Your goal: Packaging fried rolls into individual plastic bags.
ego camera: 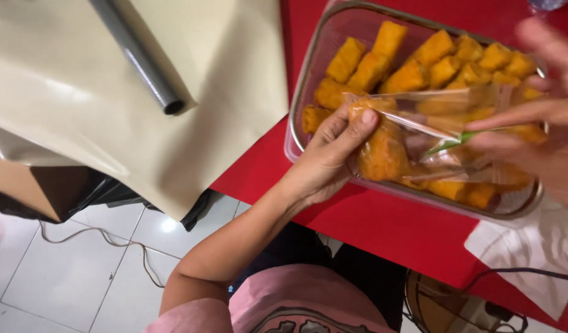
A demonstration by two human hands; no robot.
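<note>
My left hand grips one end of a clear plastic bag with orange fried pieces inside. At the bag's other end, my right hand pinches the bag and a thin green tie, fingers spread and blurred. The bag hangs just above a clear rectangular container filled with several more orange fried pieces.
The container rests on a red table. A beige sheet with a grey tube on it lies at the left. White cloth covers the table's near right corner. Below are white floor tiles and a cable.
</note>
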